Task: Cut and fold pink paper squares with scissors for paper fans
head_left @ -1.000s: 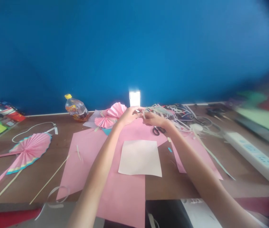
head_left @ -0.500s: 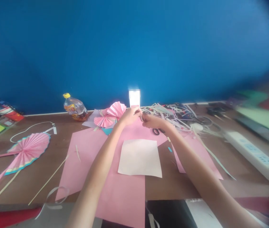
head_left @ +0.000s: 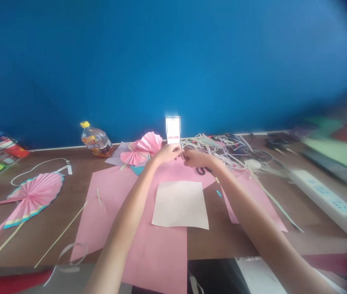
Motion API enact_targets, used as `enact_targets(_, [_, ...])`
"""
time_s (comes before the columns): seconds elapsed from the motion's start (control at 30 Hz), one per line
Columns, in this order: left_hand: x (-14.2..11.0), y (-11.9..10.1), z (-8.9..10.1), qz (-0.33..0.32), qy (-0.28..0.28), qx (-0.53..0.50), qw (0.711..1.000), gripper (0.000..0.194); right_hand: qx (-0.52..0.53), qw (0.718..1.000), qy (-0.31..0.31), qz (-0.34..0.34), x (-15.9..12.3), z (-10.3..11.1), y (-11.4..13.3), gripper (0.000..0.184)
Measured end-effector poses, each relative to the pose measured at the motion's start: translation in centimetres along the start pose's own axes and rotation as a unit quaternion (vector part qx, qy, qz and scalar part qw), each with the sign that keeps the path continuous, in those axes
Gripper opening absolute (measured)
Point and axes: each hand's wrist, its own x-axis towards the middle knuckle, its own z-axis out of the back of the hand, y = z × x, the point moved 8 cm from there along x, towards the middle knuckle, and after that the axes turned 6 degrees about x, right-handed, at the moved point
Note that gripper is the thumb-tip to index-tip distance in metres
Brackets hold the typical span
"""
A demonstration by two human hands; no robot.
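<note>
My left hand and my right hand meet above the far part of the wooden table, fingertips pinched together. A thin pale paper strip is barely visible between them. My right hand partly hides black-handled scissors. Near my left hand lie pleated pink paper fans. A tangled pile of pale paper strips spreads to the right of my hands. Beneath my forearms lie pink paper sheets and a cream paper sheet.
A large pink paper fan with a blue-edged rim lies at the left. A plastic bottle with a yellow cap lies on its side by the blue wall. A white power strip runs along the right.
My hands have drawn closer together, and the looped strip seen earlier near my right fingers no longer shows. My right hand now covers more of the scissors.
</note>
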Motion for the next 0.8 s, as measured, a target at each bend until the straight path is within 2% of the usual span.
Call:
enact_targets(0.17, [0.0,0.0,-0.1,-0.033,0.022,0.005,0.999,0.035,0.011,1.000,0.005,0.000,0.0,-0.1,0.0,0.013])
enact_targets(0.43, [-0.1,0.3,0.7,-0.016,-0.023,0.041,0.999,0.035,0.014,1.000,-0.008,-0.009,-0.5,0.5,0.2,0.015])
enact_targets(0.67, [-0.1,-0.3,1.0,-0.023,-0.087,0.115,0.989,0.030,0.090,0.994,0.047,-0.047,-0.6,-0.6,-0.6,0.009])
enact_targets(0.8, [-0.3,0.0,2.2,-0.009,-0.149,0.054,0.987,0.029,0.103,0.984,0.123,-0.074,-0.9,-1.9,-1.2,0.012])
